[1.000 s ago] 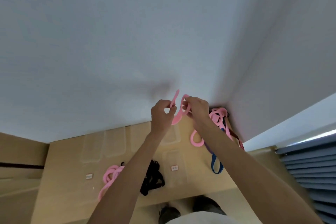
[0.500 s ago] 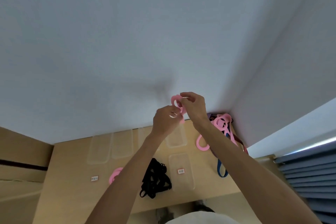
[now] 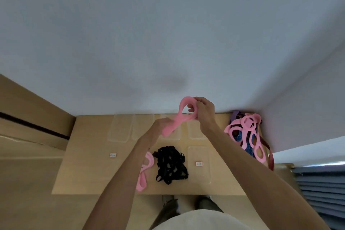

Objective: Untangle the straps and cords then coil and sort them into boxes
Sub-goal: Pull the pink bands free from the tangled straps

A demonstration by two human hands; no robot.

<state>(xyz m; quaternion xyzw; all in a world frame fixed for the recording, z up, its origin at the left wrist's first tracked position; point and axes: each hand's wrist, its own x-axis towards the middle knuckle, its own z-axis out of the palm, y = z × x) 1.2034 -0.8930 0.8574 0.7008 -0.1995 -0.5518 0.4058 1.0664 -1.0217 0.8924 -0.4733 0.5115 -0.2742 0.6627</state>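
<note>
Wooden table (image 3: 89, 173) fills the lower half of the head view, its far edge against a pale wall. Tangled pile (image 3: 248, 136) of pink, blue, purple and maroon straps sits at the table's 2 o'clock corner, one maroon end hanging over the edge. Clear boxes: a row of four (image 3: 119, 130) along the far edge at 12 o'clock, one more clear box (image 3: 200, 173) nearer the person at 4 o'clock, a small label just beside it. Black strap bundle (image 3: 170, 164) lies near the table's centre; a loose pink strap (image 3: 144, 170) lies just beside it at its 9 o'clock, partly hidden by the left forearm.

Right hand (image 3: 203, 112), raised above the far row, has thumb and fingers curled round the loop end of a pink strap in hand (image 3: 179, 119). Left hand (image 3: 160, 127) grips the strap's lower end at 7 o'clock of the loop, fingers wrapped round it.

Judgement: the coiling step is in hand; one loop is formed. Next move calls for the left hand to feed the free tail round the right hand's loop, keeping the turns flat, then placement in a box. Which box takes pink cannot be told; labels unreadable.
</note>
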